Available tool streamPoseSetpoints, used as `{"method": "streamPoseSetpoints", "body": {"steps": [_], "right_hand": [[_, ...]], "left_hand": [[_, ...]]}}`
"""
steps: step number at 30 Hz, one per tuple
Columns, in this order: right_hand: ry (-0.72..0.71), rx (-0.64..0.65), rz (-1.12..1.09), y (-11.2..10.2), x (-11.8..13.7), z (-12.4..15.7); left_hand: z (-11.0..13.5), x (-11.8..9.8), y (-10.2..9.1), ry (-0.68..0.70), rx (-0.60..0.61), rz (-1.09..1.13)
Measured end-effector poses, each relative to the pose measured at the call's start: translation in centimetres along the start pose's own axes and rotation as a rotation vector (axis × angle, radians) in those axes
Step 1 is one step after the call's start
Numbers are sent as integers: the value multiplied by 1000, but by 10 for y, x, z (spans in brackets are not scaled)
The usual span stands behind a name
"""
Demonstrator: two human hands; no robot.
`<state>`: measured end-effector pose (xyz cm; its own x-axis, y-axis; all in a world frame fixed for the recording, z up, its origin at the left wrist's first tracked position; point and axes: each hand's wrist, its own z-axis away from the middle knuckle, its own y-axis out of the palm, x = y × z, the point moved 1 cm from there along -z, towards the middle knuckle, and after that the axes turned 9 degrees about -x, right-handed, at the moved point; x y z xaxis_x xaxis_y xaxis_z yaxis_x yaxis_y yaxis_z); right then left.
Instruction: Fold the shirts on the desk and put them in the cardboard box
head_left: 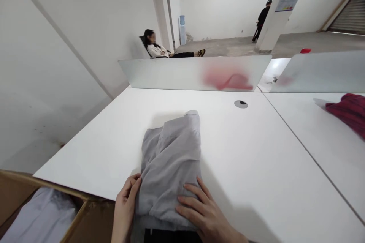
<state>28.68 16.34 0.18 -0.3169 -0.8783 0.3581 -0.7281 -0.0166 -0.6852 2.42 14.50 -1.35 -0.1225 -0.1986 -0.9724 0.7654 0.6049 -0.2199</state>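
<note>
A folded grey shirt [171, 155] lies on the white table [256, 167], its collar end pointing away from me. My left hand [125, 205] is at the shirt's near left edge, fingers curled around the fabric there. My right hand [199, 212] lies flat on the shirt's near right part, fingers spread and pressing down on the cloth.
A cardboard box [85, 212] with pale cloth [42, 216] stands below the table's left edge. A dark red garment [349, 112] lies at the far right. Frosted dividers [185, 72] line the back edge, and a cable hole [241, 104] sits before them. One person sits and another stands in the background.
</note>
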Motion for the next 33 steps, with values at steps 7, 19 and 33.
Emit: {"method": "streamPoseSetpoints", "body": {"steps": [7,19,33], "right_hand": [[52,120,-41,-2,-9,15],[-91,109,-10,6,-23,22],[752,135,-478,-40,-89,-12]], "left_hand": [[-21,-57,12,190,106,-561],[-60,-47,44,209,324,-401],[-10,-19,12,212,-230,-673]]}}
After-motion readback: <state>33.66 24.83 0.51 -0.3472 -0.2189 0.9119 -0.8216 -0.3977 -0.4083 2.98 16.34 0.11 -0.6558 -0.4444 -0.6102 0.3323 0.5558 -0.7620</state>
